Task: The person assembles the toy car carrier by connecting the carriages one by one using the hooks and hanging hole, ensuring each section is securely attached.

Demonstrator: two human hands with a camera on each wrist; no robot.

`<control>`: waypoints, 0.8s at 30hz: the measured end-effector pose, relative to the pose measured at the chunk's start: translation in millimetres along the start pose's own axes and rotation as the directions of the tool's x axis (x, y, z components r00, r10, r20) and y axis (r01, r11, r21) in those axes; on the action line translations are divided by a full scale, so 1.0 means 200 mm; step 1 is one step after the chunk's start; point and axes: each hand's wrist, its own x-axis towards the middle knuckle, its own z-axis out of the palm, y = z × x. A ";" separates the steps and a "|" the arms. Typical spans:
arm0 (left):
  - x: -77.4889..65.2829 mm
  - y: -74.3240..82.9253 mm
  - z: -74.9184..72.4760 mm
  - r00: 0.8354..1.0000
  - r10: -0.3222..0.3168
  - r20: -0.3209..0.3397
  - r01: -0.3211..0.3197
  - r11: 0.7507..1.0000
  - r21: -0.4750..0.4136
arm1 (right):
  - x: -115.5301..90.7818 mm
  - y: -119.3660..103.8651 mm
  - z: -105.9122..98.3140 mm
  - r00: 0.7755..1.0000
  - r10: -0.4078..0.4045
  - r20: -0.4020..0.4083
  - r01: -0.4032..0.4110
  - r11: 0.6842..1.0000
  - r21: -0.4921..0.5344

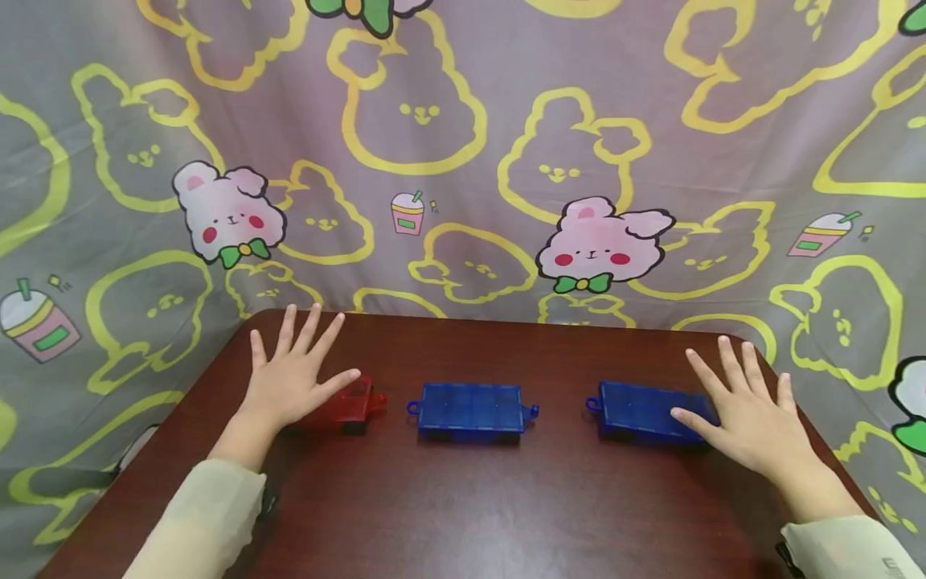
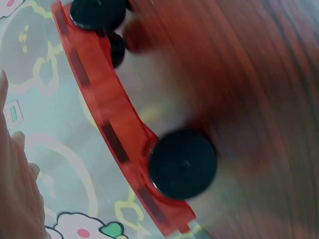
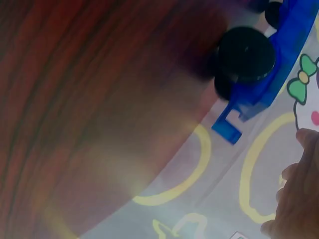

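Observation:
Fingers spread, my left hand overlaps a red toy train car in the head view, covering most of it. The left wrist view shows that car's red side and black wheels beside the left hand. A blue toy train car with a loop at one end and a hook at the other stands in the middle. My right hand, its fingers also spread, overlaps the right end of a second blue car. In the right wrist view this blue car's hook shows near the right hand.
The cars stand in a row across a dark reddish-brown wooden table, with gaps between them. Behind the table's far edge hangs a grey curtain printed with yellow outlines and white bunnies.

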 end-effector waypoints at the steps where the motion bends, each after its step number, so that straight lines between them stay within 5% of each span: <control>1: 0.00 0.01 0.00 1.000 0.010 -0.006 -0.010 1.000 0.001 | 0.00 -0.01 0.01 1.000 -0.007 -0.001 0.007 1.000 0.006; 15: -0.02 0.20 0.06 0.990 0.140 0.010 -0.140 0.990 -0.012 | 0.01 -0.13 0.04 0.995 -0.095 0.026 0.093 0.993 0.066; 24: -0.01 0.33 0.08 0.963 0.266 0.038 -0.264 0.963 -0.050 | 0.02 -0.19 0.03 0.988 -0.127 0.093 0.119 0.989 0.089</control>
